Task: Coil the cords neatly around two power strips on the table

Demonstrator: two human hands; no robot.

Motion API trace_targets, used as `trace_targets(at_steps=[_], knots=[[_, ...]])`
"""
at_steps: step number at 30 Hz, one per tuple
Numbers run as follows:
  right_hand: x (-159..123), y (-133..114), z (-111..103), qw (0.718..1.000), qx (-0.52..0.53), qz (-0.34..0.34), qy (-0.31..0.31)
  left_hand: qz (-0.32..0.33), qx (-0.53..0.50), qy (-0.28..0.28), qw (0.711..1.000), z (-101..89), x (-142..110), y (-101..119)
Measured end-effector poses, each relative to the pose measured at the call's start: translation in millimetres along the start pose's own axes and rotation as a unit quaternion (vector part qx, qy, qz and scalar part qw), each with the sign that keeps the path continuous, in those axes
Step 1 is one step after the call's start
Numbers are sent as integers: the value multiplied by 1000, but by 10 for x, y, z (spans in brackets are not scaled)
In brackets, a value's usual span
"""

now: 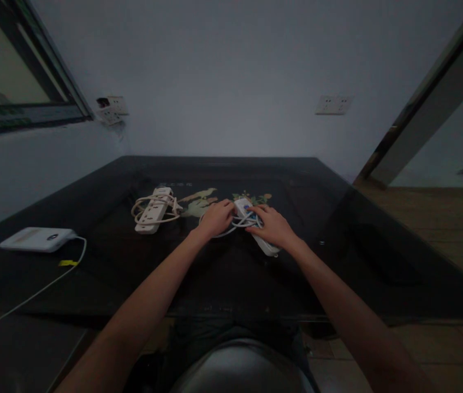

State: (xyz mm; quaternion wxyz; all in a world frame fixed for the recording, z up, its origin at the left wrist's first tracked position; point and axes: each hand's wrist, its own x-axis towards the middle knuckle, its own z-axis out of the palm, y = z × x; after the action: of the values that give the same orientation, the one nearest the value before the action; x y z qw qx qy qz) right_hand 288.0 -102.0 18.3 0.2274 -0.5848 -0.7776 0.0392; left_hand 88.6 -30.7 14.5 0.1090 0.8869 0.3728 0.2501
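Note:
A white power strip (pixel 267 246) lies slantwise near the middle of the dark table, with its pale cord (pixel 242 222) looped around it. Blue marks show on its upper end. My right hand (pixel 272 225) is closed over the strip's right side, thumb and fingers on the strip and the cord. Just left of the strip, my left hand (pixel 217 217) has its fingers curled together at the cord, and a loop hangs out below it. The left fingertips are partly hidden. Further left lies a second white power strip (pixel 154 210), wound in its own cord, untouched.
On the left of the dark table (pixel 215 284) lies a white flat device (pixel 37 239) with a cable (pixel 53 282) running off the near edge. A yellow tag (pixel 68 263) is beside it. Wall sockets (pixel 333 105) sit behind the table.

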Motion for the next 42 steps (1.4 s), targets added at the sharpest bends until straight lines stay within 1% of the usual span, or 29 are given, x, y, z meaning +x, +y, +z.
trace_targets(at_steps=[2, 4, 6, 8, 11, 14, 17, 20, 24, 27, 31, 35, 37, 39, 42], knots=[[-10, 24, 2, 1000, -2, 12, -4, 16, 0, -21, 1000, -6, -10, 14], [15, 69, 3, 999, 33, 12, -3, 40, 10, -45, 998, -32, -21, -4], [94, 108, -5, 996, 85, 19, 1, 73, 23, -71, 995, -59, -30, -35], [227, 108, -20, 995, 92, 48, -7, 95, 32, -87, 991, -66, -35, -64], [472, 13, -28, 994, 32, 94, -35, 82, 20, -79, 993, -37, -33, -98], [667, -126, 2, 993, 9, 102, -49, 64, 6, -68, 996, -4, -27, -127], [757, -192, 34, 992, -4, 112, -55, 68, 11, -71, 995, -3, -27, -138], [767, -160, 34, 990, -15, 131, -51, 71, 18, -71, 995, -19, -32, -102], [762, -59, -1, 986, -25, 161, -43, 75, 15, -70, 995, -36, -45, -14], [777, 23, -38, 983, -22, 176, -38, 77, 26, -64, 995, -33, -50, 13], [784, 146, -74, 981, -13, 193, -28, 91, 45, -49, 994, 5, -41, -28], [726, 245, -34, 979, 1, 204, -18, 96, 22, -44, 994, 44, -18, -92], [677, 273, 8, 978, 12, 207, -13, 103, 9, -49, 993, 38, -16, -119], [628, 288, 47, 978, 24, 208, -6, 114, -4, -67, 991, 12, -21, -139], [572, 293, 72, 977, 39, 207, 8, 118, -46, -83, 988, -34, -31, -140]])
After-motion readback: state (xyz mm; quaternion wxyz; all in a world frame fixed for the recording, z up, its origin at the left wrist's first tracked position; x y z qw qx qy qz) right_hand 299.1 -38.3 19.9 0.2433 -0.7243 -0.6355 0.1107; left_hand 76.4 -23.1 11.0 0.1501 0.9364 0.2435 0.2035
